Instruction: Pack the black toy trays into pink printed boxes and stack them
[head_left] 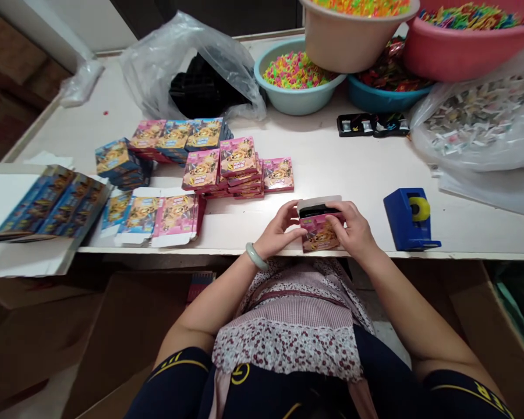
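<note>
Leftmost, a tray (9,198) holds flat blue cartons (48,201) at the table (332,169) edge, with more flat cartons (155,215) lying just beside it. Behind these stand stacks of closed boxes (227,166), blue and pink, and a clear bag (187,67) with something black inside. Near the front edge, the left hand (279,230), a pale bangle (256,256) on its wrist, grips the left side of a pink box (321,233); its fingers curl round the box's side. The box stands at the table edge, lid flap open, dark inside. The right hand (353,230) grasps its right side, fingers over the top corner. Just right sits a blue tape dispenser (408,218). Farther back are black trays (371,124), bowls (294,75) of bright bits, and another bag (480,122).
</note>
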Tool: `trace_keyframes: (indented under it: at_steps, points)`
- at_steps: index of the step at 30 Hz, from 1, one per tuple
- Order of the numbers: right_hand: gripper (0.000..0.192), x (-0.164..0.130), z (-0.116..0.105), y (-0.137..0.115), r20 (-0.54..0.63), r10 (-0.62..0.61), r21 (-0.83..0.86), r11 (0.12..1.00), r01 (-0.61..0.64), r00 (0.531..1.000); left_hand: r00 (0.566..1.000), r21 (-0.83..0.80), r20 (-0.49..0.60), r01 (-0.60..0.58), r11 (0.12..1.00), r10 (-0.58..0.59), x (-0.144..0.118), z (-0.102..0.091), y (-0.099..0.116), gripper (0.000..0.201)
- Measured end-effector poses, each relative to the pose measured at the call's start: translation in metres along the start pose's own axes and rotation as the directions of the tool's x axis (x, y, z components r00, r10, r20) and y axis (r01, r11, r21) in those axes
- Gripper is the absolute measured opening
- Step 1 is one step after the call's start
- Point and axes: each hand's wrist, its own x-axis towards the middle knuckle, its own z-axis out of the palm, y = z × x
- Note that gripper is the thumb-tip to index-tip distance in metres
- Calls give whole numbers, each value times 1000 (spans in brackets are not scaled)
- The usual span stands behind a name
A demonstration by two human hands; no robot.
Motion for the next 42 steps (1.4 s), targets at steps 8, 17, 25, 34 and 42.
trace_keyframes:
  at_steps: [8, 17, 25, 34, 42]
  points:
    - [33, -24, 3, 14, -83, 123, 228, 968, -101, 989, 971, 282, -86, -191, 940, 223, -17, 2, -19, 46]
    - [21, -16, 10, 3, -53, 78, 257, 964, -62, 996, 913, 614, 6, -326, 719, 408, -16, -9, -10, 21]
    - [19, -6, -1, 5, 78, 64, 393, 915, -90, 995, 973, 287, -61, -197, 937, 223, -11, -7, 2, 26]
    - [6, -5, -3, -17, 41, 54, 291, 955, -64, 998, 951, 409, -11, -278, 869, 309, -9, 3, 19, 15]
    - [8, -5, -4, -17, 56, 71, 272, 959, -84, 996, 946, 425, 107, -321, 846, 305, -5, -4, 20, 17]
